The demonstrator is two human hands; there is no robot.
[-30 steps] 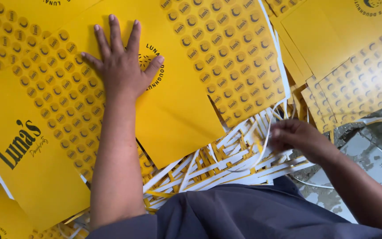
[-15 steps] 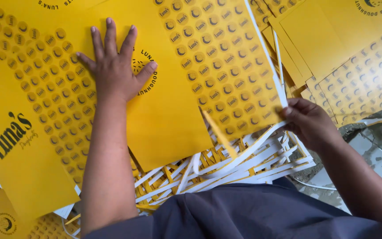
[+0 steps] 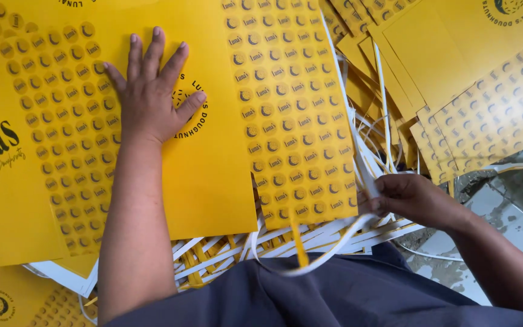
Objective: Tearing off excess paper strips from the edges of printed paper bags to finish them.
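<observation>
Left hand (image 3: 152,97) flat, fingers spread, pinning yellow printed sheet (image 3: 213,169) | Right hand (image 3: 410,200) pinched on white strip (image 3: 334,242) at the sheet's right edge | Judgement: keep firm downward pressure, pull strip low along the edge | Sheet glossy card, dotted pattern; strips (image 3: 225,254) thin, curling, heaped near lap.

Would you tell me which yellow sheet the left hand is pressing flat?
The big central sheet: the left hand lies spread on its plain panel, over the round emblem.
</observation>
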